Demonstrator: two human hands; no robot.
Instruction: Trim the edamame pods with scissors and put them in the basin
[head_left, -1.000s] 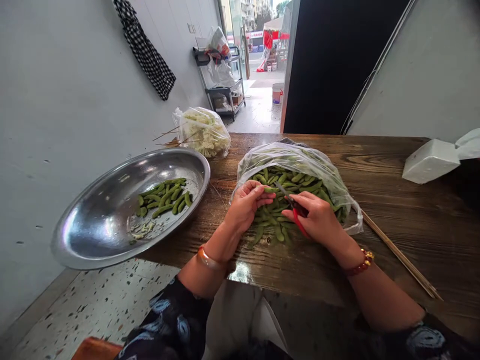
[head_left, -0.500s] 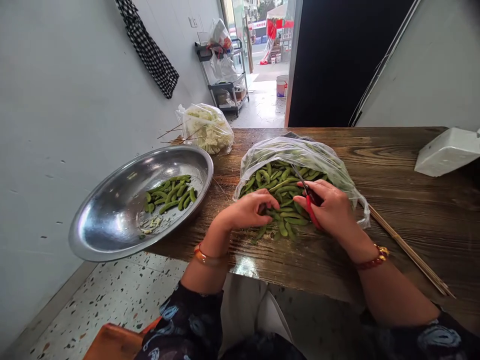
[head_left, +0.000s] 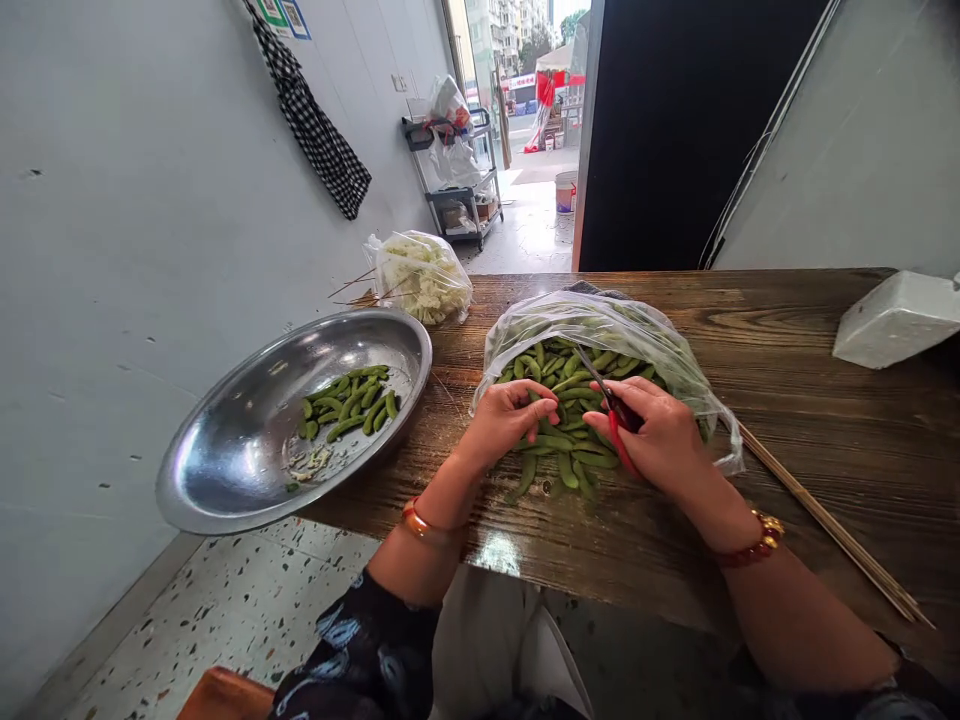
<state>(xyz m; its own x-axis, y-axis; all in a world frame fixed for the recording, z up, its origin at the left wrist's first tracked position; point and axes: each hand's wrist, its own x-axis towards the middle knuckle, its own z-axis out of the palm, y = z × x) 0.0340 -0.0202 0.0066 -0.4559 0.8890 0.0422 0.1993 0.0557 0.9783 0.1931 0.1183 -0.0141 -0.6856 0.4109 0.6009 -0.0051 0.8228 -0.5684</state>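
My right hand is closed around a pair of scissors with red handles. The dark blades point up and away, over the edamame pods. These green pods spill from the mouth of a clear plastic bag onto the wooden table. Above the pods, left of the scissors, is my left hand, its thumb and fingers drawn together; anything between the fingertips is too small to make out. To the left stands a steel basin with a small pile of edamame pods inside.
A bag of cauliflower sits at the table's back left, with thin skewers beside it. Bamboo sticks lie at the right of the wooden table. A white block-shaped object stands at the far right. Beyond are a cart and a doorway.
My left hand has lifted slightly off the pods, and its thumb and fingers have come closer together. The scissors stay in my right hand. The view has tilted up a little.
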